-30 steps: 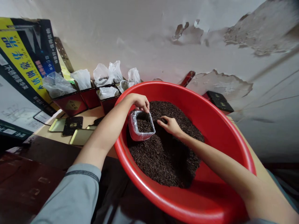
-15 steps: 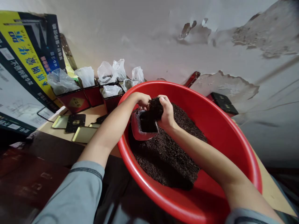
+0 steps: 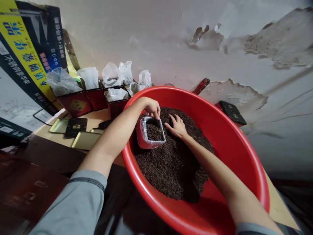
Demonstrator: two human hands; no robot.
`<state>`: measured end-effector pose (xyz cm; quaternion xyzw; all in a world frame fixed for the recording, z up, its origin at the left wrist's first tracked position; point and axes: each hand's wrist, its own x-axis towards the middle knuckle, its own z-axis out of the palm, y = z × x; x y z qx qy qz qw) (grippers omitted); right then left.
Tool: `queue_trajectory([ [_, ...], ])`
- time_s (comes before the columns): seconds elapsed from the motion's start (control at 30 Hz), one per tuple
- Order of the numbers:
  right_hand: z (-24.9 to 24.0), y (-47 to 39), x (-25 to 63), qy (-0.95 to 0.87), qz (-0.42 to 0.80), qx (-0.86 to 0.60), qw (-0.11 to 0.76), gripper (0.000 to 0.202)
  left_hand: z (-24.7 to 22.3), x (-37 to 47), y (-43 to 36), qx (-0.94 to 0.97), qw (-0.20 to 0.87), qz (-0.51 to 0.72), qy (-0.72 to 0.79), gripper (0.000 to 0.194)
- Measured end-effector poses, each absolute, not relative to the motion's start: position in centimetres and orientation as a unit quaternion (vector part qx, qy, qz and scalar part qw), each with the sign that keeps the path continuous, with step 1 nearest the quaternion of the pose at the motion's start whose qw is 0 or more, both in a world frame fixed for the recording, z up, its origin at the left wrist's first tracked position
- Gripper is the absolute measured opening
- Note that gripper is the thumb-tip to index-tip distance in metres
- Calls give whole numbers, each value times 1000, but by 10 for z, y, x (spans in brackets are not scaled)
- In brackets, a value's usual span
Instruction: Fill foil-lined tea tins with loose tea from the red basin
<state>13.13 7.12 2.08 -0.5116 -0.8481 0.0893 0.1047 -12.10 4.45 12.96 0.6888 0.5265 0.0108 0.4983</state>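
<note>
A red tin (image 3: 144, 139) with a clear plastic bag folded over its rim sits in a large red basin (image 3: 227, 140). Dark loose tea leaves (image 3: 168, 166) cover much of the basin floor, and more of them show inside the tin. At the tin's far rim, my left hand (image 3: 152, 107) has its fingers closed on the bag-covered edge. Just right of the tin, my right hand (image 3: 178, 127) lies over the leaves, fingers spread, holding nothing.
Several tins (image 3: 77, 103) with plastic bags sticking up stand left of the basin, by the wall. Tin lids (image 3: 76, 128) lie on the table (image 3: 97, 117) before them. A large printed carton (image 3: 24, 62) leans at far left. Dark boxes (image 3: 232, 112) sit behind the basin, right.
The clump of tea leaves held over the tin has left my right hand, and leaves now show inside the tin. My right hand has opened and lowered beside it.
</note>
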Motion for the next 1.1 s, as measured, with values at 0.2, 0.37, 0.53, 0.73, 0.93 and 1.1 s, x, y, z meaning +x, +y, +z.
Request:
queue_trajectory([
  [0.2,19,47,131,-891,100,-437,70,65,132,-121,42,681,500,17,534,36],
  [0.37,25,37,136,-827,256,-450,217,43,130,-122,42,674,505,25,539,42],
  [0.53,39,31,125,-758,326,-475,306,48,130,-122,42,677,500,25,540,42],
  [0.73,91,5,88,-649,488,-397,427,38,130,-122,43,682,493,26,540,38],
  [0.93,121,-29,59,-607,584,-300,448,32,131,-119,39,677,486,25,552,29],
  [1.1,122,-7,85,-659,549,-279,432,28,127,-122,44,685,490,24,539,42],
])
